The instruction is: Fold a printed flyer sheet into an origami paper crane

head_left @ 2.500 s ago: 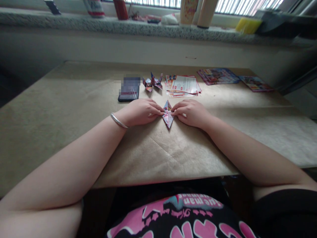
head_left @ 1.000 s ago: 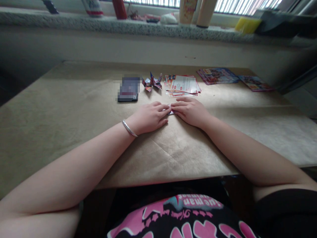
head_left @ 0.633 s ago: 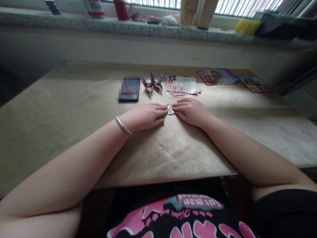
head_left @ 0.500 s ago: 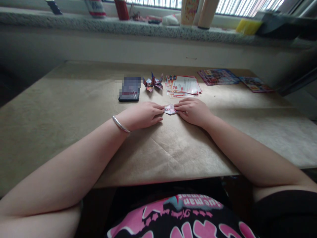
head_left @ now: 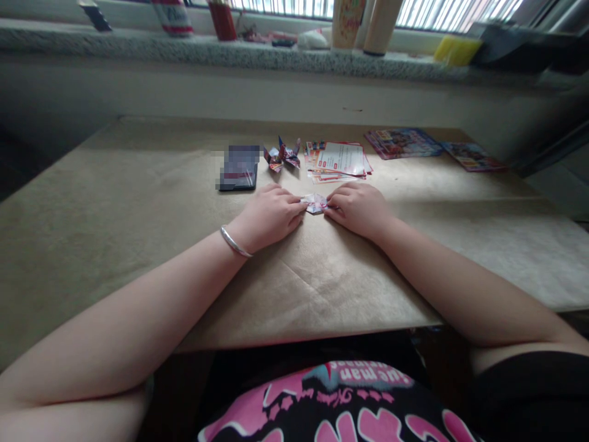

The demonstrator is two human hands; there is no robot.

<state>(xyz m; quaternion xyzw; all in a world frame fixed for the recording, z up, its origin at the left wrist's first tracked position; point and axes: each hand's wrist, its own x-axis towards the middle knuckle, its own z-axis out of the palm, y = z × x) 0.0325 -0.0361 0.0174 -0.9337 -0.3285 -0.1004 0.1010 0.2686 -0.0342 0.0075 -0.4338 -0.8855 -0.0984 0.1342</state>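
Observation:
Between my hands, low over the table, is a small piece of folded paper (head_left: 315,204), pale with pinkish print. The fingertips of my left hand (head_left: 275,212) pinch its left edge. Opposite, my right hand (head_left: 359,207) has its thumb and fingers closed on the right edge. A silver bangle (head_left: 234,242) circles my left wrist. Just beyond the hands stand two folded paper cranes (head_left: 289,153) in dark, colourful print. The fingertips partly cover the edges of the folded paper.
A phone (head_left: 238,169) lies left of the cranes. Printed sheets (head_left: 341,158) are stacked to their right, with colourful cards (head_left: 405,143) farther right on the table (head_left: 138,245). Behind, a stone windowsill (head_left: 271,55) holds a red can (head_left: 221,21), bottles and a yellow item (head_left: 457,50).
My left hand has shifted slightly and its fingers have curled in more. The right fingers have closed more on the paper, whose shape looks slightly wider and changed.

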